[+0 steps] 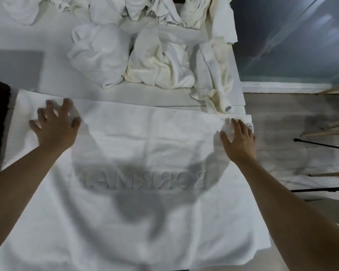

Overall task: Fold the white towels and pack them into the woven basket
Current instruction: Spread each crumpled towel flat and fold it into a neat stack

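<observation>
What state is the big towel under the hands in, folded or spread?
Spread. The towel lies flat on the table, left hand pressing its far left corner, right hand at its far right corner.

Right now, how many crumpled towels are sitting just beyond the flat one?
3 in the nearest row: a white bundle at the left, a cream one in the middle, a long one at the right by the table edge. More are heaped behind, cut off by the frame.
</observation>
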The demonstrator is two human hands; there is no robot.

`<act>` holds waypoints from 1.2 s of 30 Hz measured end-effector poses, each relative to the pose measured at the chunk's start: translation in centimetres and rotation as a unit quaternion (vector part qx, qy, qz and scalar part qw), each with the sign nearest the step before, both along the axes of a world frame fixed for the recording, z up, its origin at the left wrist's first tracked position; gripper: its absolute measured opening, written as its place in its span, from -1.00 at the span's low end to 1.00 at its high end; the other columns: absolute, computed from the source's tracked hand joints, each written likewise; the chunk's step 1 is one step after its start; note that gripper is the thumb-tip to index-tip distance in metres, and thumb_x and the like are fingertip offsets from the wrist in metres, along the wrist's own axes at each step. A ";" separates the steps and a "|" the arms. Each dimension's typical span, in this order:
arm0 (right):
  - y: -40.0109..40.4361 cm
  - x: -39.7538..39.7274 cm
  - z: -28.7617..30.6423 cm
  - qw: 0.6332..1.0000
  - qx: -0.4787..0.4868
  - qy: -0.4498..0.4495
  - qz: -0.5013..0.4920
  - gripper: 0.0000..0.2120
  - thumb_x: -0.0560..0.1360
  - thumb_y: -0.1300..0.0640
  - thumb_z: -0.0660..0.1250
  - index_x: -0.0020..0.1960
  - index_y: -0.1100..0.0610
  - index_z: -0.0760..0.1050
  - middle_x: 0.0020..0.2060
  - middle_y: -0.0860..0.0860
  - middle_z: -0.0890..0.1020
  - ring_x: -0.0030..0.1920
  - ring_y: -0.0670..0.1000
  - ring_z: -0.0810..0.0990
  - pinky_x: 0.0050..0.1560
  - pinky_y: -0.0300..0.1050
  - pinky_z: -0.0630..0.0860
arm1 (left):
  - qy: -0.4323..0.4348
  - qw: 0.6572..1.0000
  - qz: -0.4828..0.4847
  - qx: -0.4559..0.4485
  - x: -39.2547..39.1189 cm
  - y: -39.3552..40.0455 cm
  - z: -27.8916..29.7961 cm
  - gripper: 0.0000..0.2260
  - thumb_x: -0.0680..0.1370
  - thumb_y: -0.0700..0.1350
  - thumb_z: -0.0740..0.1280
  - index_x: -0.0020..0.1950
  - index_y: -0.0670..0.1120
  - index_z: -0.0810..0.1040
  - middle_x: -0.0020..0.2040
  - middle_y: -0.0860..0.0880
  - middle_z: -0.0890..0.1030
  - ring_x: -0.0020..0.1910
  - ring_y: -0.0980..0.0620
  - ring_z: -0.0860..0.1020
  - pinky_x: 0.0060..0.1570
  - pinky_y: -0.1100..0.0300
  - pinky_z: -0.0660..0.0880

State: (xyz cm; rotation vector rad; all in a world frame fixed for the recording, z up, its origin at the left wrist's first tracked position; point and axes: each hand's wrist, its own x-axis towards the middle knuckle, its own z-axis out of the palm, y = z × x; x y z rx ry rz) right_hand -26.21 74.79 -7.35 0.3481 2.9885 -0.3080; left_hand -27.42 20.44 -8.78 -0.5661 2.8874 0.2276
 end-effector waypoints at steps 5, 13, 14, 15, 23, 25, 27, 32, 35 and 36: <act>1.5 2.0 -0.8 0.993 -0.034 -0.106 0.025 -0.23 0.58 -0.31 0.20 0.66 -0.09 -0.05 0.65 0.06 0.04 0.64 0.08 0.01 0.58 0.15 0.02 | 0.041 0.993 -0.109 -0.015 6.5 8.4 -0.4 -0.49 0.66 0.08 0.20 0.60 0.03 0.23 0.57 -0.25 0.23 0.49 -0.38 0.26 0.38 -0.37 0.21; 3.9 1.7 0.5 0.978 -0.041 -0.170 0.113 -0.14 0.56 -0.31 0.26 0.66 -0.10 -0.14 0.66 0.00 -0.08 0.64 0.11 -0.04 0.56 0.20 0.04 | -0.023 0.993 -0.117 0.007 18.4 25.0 0.0 -0.34 0.58 0.14 0.28 0.62 -0.03 0.19 0.60 -0.25 0.19 0.54 -0.33 0.22 0.46 -0.27 0.19; 4.5 1.9 0.5 0.976 -0.044 -0.171 0.129 -0.14 0.57 -0.29 0.26 0.66 -0.09 -0.14 0.66 0.00 -0.08 0.64 0.11 -0.04 0.56 0.20 0.04 | -0.031 0.993 -0.109 0.008 19.6 26.7 0.1 -0.35 0.59 0.14 0.27 0.63 -0.02 0.18 0.60 -0.25 0.18 0.54 -0.33 0.21 0.46 -0.28 0.20; 5.2 2.0 0.6 0.973 -0.046 -0.171 0.149 -0.15 0.57 -0.28 0.26 0.66 -0.08 -0.14 0.66 0.01 -0.08 0.64 0.11 -0.04 0.56 0.19 0.04 | -0.038 0.994 -0.099 0.009 20.7 28.3 0.2 -0.35 0.59 0.13 0.27 0.63 -0.02 0.17 0.60 -0.25 0.17 0.54 -0.34 0.21 0.46 -0.28 0.21; 10.2 2.3 1.1 0.942 -0.046 -0.191 0.271 -0.22 0.61 -0.15 0.26 0.67 -0.04 -0.09 0.66 0.02 -0.06 0.64 0.09 -0.02 0.56 0.15 0.07 | -0.065 0.997 -0.029 0.029 29.8 43.9 2.1 -0.25 0.54 0.12 0.37 0.64 -0.06 0.13 0.62 -0.24 0.13 0.55 -0.33 0.21 0.44 -0.27 0.27; 11.1 2.1 1.3 0.936 -0.040 -0.186 0.295 -0.23 0.61 -0.13 0.26 0.67 -0.03 -0.07 0.66 0.03 -0.03 0.63 0.09 0.01 0.56 0.14 0.08 | -0.068 0.994 -0.065 0.052 32.2 47.3 2.4 -0.25 0.53 0.19 0.33 0.64 -0.02 0.14 0.63 -0.19 0.10 0.57 -0.27 0.19 0.49 -0.24 0.20; 11.7 1.5 1.7 0.930 -0.039 -0.179 0.318 -0.25 0.61 -0.11 0.27 0.66 -0.03 -0.04 0.65 0.04 -0.01 0.62 0.10 0.04 0.55 0.14 0.08 | -0.078 0.988 -0.116 0.057 34.2 50.3 2.5 -0.29 0.49 0.23 0.29 0.59 0.02 0.26 0.61 -0.16 0.19 0.55 -0.23 0.24 0.51 -0.17 0.14; 13.0 0.7 2.3 0.920 -0.023 -0.192 0.340 -0.30 0.60 -0.05 0.28 0.65 -0.03 0.04 0.64 0.03 0.08 0.60 0.10 0.11 0.51 0.14 0.14 | -0.083 0.990 -0.086 0.070 37.6 55.5 3.1 -0.31 0.40 0.29 0.30 0.48 0.02 0.43 0.51 -0.16 0.36 0.45 -0.25 0.39 0.39 -0.25 0.34; 13.1 0.4 2.2 0.932 -0.050 -0.182 0.311 -0.38 0.59 0.00 0.29 0.61 -0.03 0.19 0.57 0.09 0.21 0.53 0.17 0.24 0.46 0.12 0.24 | -0.084 0.992 -0.054 0.081 37.8 56.7 3.2 -0.29 0.36 0.25 0.44 0.47 0.05 0.43 0.52 -0.16 0.35 0.46 -0.27 0.35 0.35 -0.31 0.33; 13.1 0.0 2.0 0.938 -0.060 -0.176 0.293 -0.41 0.59 0.00 0.29 0.59 -0.03 0.23 0.54 0.11 0.25 0.50 0.19 0.27 0.46 0.13 0.26 | -0.073 0.993 -0.024 0.090 37.7 56.9 3.3 -0.32 0.38 0.26 0.43 0.46 0.08 0.42 0.52 -0.15 0.34 0.47 -0.26 0.33 0.37 -0.31 0.31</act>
